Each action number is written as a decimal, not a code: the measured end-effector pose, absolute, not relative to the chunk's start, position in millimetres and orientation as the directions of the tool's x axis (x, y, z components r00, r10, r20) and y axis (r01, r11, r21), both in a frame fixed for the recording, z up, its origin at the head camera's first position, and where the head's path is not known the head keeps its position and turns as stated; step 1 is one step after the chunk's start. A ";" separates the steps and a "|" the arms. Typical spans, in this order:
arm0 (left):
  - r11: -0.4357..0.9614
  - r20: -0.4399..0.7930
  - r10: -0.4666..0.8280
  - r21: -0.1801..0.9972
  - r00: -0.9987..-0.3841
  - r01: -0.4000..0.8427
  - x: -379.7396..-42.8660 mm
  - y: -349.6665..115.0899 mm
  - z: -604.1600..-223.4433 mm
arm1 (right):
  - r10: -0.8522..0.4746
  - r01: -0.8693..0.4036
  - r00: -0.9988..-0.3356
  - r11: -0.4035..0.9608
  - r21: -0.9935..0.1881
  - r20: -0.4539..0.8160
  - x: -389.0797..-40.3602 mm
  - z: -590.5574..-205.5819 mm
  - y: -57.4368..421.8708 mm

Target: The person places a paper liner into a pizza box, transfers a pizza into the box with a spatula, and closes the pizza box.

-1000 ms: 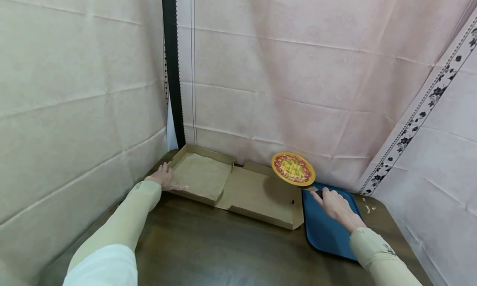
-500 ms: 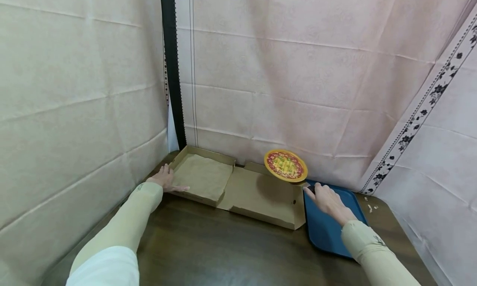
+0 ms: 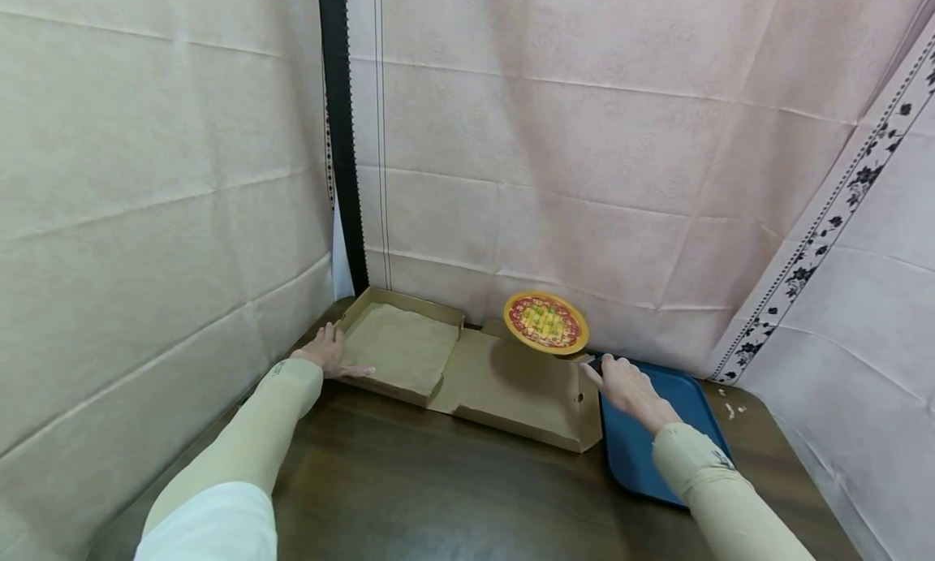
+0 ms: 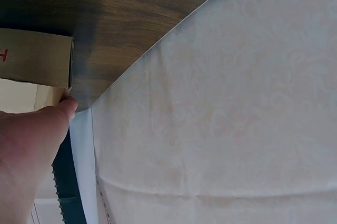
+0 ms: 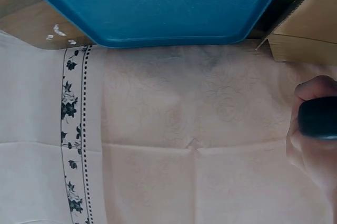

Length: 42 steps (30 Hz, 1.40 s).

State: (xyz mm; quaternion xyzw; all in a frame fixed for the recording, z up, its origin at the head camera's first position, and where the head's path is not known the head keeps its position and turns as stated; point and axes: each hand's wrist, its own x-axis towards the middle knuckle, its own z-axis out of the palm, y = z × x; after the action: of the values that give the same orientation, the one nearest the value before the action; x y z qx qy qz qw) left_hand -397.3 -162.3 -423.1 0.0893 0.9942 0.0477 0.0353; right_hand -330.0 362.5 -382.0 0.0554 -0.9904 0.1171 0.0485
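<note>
Pizza (image 3: 546, 323) is held above the open box's right half (image 3: 536, 403), right fingers (image 5: 315, 85) grasping the black handle (image 5: 319, 118), left fingers (image 3: 329, 334) straight against the box, so transfer seems in hand, next probably needing level carrying leftward.

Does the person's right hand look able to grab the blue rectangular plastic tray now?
Probably not: the tray lies close by, but the right hand grips a rounded black handle, with a round yellow-rimmed pizza held up beyond it, so it would likely have to let go first.
</note>
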 end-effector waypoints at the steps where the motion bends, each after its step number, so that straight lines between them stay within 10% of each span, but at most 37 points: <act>1: 0.980 -0.063 0.178 0.104 -0.982 0.171 -397.0 -162.3 -422.9 | -0.099 -0.122 -0.989 0.967 -0.224 0.111 -330.8 -381.8 360.8; 42: 0.985 -0.111 0.163 0.066 -0.980 0.157 -390.7 -159.6 -417.5 | -0.205 -0.227 -0.971 0.953 -0.202 0.124 -352.0 -382.6 292.2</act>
State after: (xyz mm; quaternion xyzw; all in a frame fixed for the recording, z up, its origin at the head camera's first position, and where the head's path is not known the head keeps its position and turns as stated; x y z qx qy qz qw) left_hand -390.7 -159.6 -417.5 0.0804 0.9946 0.0286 0.0583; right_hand -352.0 292.2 -382.6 0.1094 -0.9868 0.1081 0.0511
